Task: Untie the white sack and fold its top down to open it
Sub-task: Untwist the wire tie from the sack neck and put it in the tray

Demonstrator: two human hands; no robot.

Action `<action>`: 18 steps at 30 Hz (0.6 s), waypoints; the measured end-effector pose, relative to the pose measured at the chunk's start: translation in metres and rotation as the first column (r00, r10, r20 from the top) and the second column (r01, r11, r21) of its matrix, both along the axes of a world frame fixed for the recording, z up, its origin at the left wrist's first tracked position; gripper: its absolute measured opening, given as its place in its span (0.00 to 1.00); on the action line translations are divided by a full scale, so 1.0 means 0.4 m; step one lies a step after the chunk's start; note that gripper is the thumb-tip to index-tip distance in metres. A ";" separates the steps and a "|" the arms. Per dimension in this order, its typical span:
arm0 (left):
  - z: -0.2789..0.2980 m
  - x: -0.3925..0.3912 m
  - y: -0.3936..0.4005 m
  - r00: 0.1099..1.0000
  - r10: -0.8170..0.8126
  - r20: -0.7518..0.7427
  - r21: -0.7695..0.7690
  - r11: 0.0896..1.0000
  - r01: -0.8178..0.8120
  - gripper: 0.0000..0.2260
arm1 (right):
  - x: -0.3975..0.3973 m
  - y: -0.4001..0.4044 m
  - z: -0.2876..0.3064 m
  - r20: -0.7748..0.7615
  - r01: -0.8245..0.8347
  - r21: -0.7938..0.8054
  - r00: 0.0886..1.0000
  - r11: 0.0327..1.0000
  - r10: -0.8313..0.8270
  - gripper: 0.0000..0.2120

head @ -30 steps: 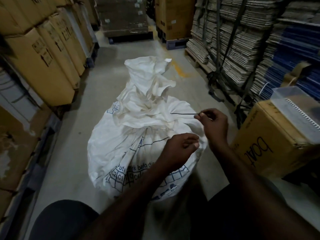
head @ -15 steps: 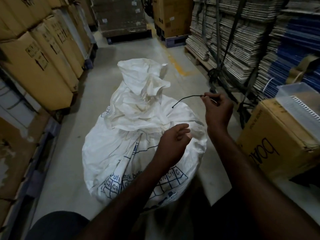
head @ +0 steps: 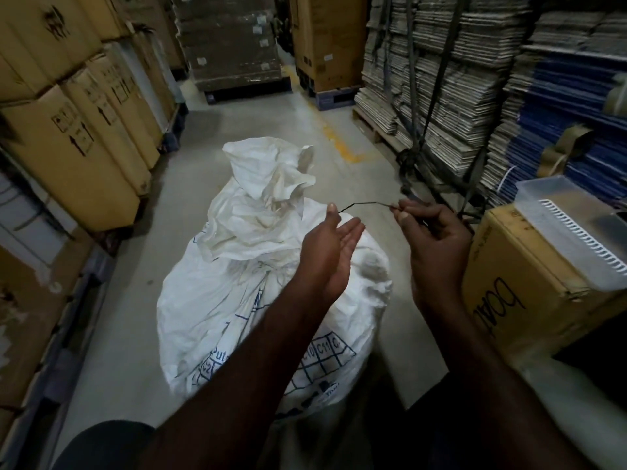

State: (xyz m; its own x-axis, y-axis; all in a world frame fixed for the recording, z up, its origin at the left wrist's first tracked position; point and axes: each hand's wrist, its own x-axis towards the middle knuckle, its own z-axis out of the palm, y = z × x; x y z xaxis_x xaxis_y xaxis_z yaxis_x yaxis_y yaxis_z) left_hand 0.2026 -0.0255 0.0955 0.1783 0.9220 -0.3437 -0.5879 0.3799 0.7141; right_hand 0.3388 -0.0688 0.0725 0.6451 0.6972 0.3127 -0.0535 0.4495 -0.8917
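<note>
The white sack (head: 244,300) stands on the grey floor (head: 135,300) in the aisle, directly in front of the person. Its top (head: 271,171) is bunched and crumpled and rises above the full body. The lower part of the sack is hidden behind the two forearms, so the blue printing there can be read only in pieces.

The right hand (head: 432,232) pinches one end of a thin dark tie (head: 364,205) between thumb and fingers. The tie is held in the air above the sack; its free end reaches toward the left hand (head: 334,247). I cannot tell if this end touches the thumb. The left hand is spread, palm turned up, fingers straight and together, and it holds nothing.

At the right, a cardboard box (head: 529,300) carries a clear plastic tray (head: 570,215); both are cut off by the picture edge. Stacked cartons (head: 84,130) on the left are dark and their labels hard to read.
</note>
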 end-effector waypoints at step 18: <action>0.072 0.074 0.001 0.831 0.100 -0.547 0.445 0.875 0.188 0.08 | 0.090 -0.218 -0.019 0.474 -0.074 -0.120 0.872 0.990 0.123 0.11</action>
State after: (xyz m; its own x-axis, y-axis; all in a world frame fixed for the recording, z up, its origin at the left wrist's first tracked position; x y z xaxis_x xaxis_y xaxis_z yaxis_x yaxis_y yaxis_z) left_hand 0.2320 -0.0252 0.1242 0.1410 0.9876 0.0695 -0.0430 -0.0640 0.9970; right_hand 0.3747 -0.1561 0.0650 0.3597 0.7910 0.4948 0.3513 0.3765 -0.8572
